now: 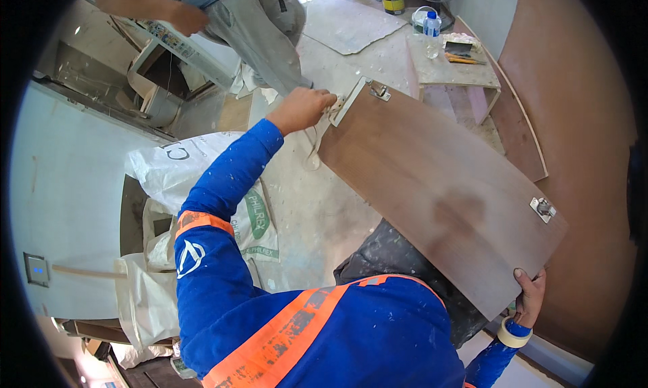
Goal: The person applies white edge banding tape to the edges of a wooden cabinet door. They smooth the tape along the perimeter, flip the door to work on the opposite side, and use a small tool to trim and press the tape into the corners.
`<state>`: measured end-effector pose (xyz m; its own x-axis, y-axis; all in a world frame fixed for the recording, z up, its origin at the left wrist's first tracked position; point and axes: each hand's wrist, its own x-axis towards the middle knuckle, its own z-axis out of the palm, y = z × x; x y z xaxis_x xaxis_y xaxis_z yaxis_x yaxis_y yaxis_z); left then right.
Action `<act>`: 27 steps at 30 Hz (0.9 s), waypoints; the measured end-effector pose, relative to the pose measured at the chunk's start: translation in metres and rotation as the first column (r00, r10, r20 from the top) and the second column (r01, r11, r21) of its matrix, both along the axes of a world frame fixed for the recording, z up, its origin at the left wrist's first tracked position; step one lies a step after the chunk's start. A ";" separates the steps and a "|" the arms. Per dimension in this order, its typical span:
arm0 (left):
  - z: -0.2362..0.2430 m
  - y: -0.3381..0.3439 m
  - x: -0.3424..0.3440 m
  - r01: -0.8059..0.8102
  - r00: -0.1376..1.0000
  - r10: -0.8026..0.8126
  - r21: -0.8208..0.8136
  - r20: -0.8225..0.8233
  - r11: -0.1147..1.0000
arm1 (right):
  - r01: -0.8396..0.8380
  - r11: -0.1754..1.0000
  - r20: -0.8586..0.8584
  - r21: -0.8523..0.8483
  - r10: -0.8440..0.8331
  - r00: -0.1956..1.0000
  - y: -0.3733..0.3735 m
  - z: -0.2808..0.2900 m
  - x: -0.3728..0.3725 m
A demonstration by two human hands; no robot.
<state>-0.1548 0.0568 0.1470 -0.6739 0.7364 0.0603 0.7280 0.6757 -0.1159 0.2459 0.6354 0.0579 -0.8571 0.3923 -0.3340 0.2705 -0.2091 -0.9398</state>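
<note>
A brown laminate panel (pixel 432 192) lies tilted across my dark-trousered lap, with a metal hinge (pixel 379 92) near its far end and another (pixel 543 209) near its near end. My left hand (pixel 305 108) is closed at the panel's far end, on a small pale object I cannot make out, beside a white strip along that edge; a thin pale band dangles below it. My right hand (pixel 528 295) grips the panel's near corner with the thumb on its face. A roll of pale tape (pixel 514 334) circles my right wrist.
Another person (pixel 250 30) stands at upper left, hand apart from mine. A plywood stool (pixel 455 84) at upper right carries a bottle (pixel 432 37) and tools. Plastic sacks (pixel 169 165) lie left. A board (pixel 344 23) is on the dusty floor; a brown wall (pixel 567 98) rises right.
</note>
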 end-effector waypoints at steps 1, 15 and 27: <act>0.010 0.005 -0.006 0.007 1.000 -0.007 -0.003 -0.021 1.000 | -0.003 1.000 -0.011 0.018 0.003 1.000 0.000 0.001 -0.002; 0.118 0.056 -0.094 0.097 0.910 -0.005 0.201 -0.415 0.975 | 0.018 0.999 -0.023 0.035 -0.018 1.000 -0.013 0.013 0.000; 0.155 0.073 -0.102 0.089 0.870 0.073 0.301 -0.488 0.950 | -0.006 1.000 -0.059 0.021 0.007 0.998 -0.010 0.005 0.004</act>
<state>-0.2564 0.1295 0.3023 -0.4914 0.6313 0.6000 0.6368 0.7304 -0.2470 0.2496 0.6257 0.0624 -0.8777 0.3927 -0.2747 0.2158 -0.1880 -0.9582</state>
